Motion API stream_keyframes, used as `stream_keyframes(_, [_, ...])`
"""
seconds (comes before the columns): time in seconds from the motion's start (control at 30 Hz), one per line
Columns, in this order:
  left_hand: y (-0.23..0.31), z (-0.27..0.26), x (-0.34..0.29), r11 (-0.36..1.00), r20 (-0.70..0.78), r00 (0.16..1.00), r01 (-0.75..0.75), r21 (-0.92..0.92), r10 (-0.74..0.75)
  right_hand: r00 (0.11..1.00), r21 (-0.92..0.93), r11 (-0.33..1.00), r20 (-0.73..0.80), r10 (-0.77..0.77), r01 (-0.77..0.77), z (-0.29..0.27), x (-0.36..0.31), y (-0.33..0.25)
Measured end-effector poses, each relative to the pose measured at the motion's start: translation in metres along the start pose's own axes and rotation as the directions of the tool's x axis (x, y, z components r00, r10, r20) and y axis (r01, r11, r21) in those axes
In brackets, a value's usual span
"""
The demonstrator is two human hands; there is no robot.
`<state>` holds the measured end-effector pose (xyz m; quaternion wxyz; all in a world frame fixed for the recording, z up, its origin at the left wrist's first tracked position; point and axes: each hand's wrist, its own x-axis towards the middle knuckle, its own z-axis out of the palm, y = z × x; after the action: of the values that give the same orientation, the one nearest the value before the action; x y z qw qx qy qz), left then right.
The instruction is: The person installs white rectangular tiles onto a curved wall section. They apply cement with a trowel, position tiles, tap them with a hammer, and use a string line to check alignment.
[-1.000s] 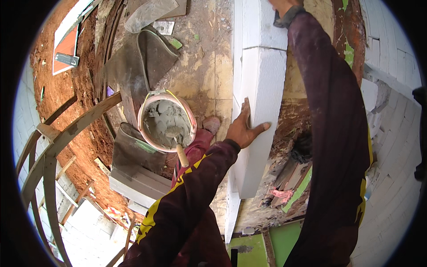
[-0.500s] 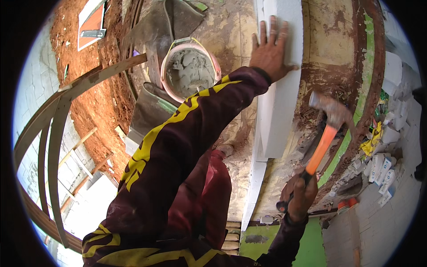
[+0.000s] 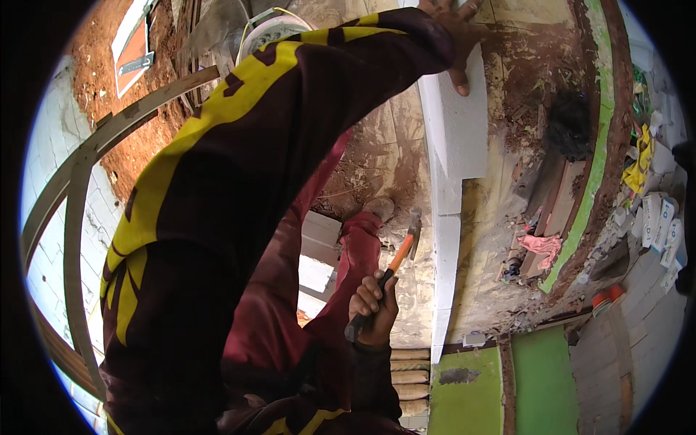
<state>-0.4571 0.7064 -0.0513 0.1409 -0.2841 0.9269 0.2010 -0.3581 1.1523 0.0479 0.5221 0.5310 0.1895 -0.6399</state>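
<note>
My left hand [image 3: 455,32] rests on the top of a white block [image 3: 467,138] near the upper edge, its fingers spread and holding nothing. That block stands on a lower course of white blocks [image 3: 445,268], a narrow wall running from near to far. My right hand [image 3: 374,310] is wrapped round the black grip of a hammer [image 3: 403,252] with an orange shaft and a metal head. The hammer is left of the wall, apart from it, its head pointing away from me. My left sleeve partly hides a bucket [image 3: 274,30].
Curved-looking wooden bars [image 3: 76,188] stand at the left beside reddish soil [image 3: 98,72]. Right of the wall lie a black bag [image 3: 568,125], planks [image 3: 562,206] and a pink cloth [image 3: 542,246]. Stacked sacks [image 3: 410,377] and a green surface [image 3: 464,402] are near the lower edge.
My right hand has brought the hammer from the wall's right side across to its left. The left hand now appears higher in view, still on the block. The whole view has shifted.
</note>
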Motion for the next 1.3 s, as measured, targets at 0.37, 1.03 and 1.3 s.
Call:
stream_keyframes(0.37, [0.010, -0.007, 0.002, 0.991, 0.093, 0.995, 0.016, 0.134, -0.029, 0.822, 0.052, 0.835, -0.216, -0.526, 0.548, 0.040, 0.136, -0.002])
stream_keyframes(1.03, [0.007, -0.006, 0.000, 1.000, 0.022, 1.000, 0.010, 0.020, -0.010, 0.836, -0.305, 0.818, -0.108, -0.538, 0.487, 0.056, 0.136, 0.000])
stream_keyframes(1.3, [0.006, -0.005, 0.001, 0.993, 0.016, 0.999, 0.028, 0.117, -0.030, 0.903, -0.496, 0.778, 0.032, -0.429, 0.386, 0.055, 0.138, 0.001])
